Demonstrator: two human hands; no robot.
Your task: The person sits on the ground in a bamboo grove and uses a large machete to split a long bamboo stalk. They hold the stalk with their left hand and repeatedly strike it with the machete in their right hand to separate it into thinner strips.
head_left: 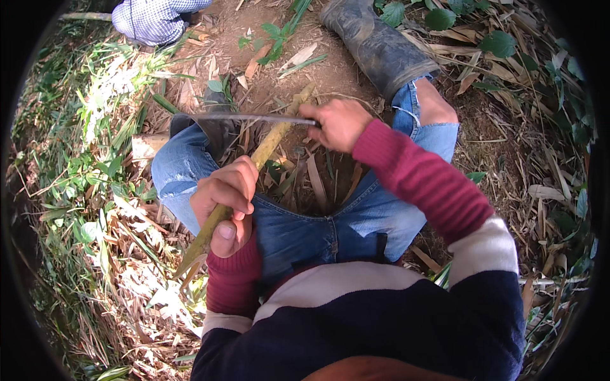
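A yellow-green stick point(272, 141) slants between my knees, its far end over the bare soil and its near end split and frayed. My left hand point(225, 203) is closed around its lower half, thumb along the side. In my right hand point(338, 124) is the dark handle of a machete point(244, 117), gripped in a fist. The long thin blade points left, seen nearly edge-on, and crosses the stick near its upper end. I cannot tell whether the blade touches the stick. The blade's tip lies close to my left knee.
My legs in torn blue jeans point(298, 232) are spread on either side, with a muddy rubber boot point(381, 47) at the upper right. Another person's checked garment point(152, 22) shows at the upper left. Dry leaves point(152, 279) and green plants point(499, 44) cover the ground around.
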